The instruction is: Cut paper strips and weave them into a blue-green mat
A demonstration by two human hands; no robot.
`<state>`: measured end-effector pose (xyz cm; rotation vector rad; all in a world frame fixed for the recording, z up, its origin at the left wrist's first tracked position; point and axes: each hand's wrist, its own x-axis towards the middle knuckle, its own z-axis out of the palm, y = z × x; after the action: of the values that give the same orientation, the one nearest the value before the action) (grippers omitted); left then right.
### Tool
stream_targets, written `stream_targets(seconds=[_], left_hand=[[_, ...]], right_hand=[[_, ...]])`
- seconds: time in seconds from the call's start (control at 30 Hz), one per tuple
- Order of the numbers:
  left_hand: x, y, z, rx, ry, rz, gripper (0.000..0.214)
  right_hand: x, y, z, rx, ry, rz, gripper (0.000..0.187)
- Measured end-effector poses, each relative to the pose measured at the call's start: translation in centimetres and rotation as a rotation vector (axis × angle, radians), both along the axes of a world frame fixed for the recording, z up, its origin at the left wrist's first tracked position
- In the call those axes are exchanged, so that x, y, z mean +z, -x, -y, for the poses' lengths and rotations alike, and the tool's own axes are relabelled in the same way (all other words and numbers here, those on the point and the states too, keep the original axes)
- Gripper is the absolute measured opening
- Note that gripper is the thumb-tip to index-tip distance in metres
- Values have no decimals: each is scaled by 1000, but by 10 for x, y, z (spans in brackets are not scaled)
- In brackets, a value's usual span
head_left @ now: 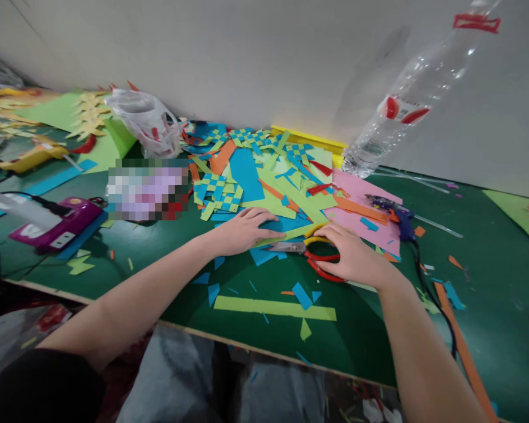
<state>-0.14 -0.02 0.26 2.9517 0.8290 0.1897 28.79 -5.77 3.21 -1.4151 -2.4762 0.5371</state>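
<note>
The right hand's (pixel 357 258) fingers hold the scissors (pixel 291 247); beyond the scissors, the left hand's (pixel 242 229) touch a green paper strip (pixel 297 234), grip unclear. Probably trimming; next calls for aligning strip and blades.

Black sleeve (pixel 44 388) ending near the left elbow, bare forearms (pixel 158 279), grey-blue trousers (pixel 171 376)

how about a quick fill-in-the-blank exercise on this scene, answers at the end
1. The left hand touches a light green paper strip, while the right hand holds a pair of ____.
2. That tool's handles show two colours, yellow and ____.
3. In the picture, the white plastic bag is to the ____ of the clear bottle.
4. The tabletop is dark ____.

Missing words: scissors; red; left; green.
</note>
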Motion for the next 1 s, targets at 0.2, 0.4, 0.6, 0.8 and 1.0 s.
stream_targets(seconds=[0.2,0.4,0.6,0.8,1.0], left_hand=[[-1,0,-1,-7,-4,11,42],[-1,0,-1,-3,-8,-6,41],[-2,1,-1,-6,-14,-6,41],[-2,1,-1,-8,-14,-1,41],[-3,1,-2,-5,-23,-3,40]], right_hand=[[-2,-3,-2,11,-2,10,39],[-1,-5,-2,32,-8,15,39],[0,2,1,24,-19,2,34],[0,6,2,20,-33,28,35],[0,5,1,33,-34,27,36]])
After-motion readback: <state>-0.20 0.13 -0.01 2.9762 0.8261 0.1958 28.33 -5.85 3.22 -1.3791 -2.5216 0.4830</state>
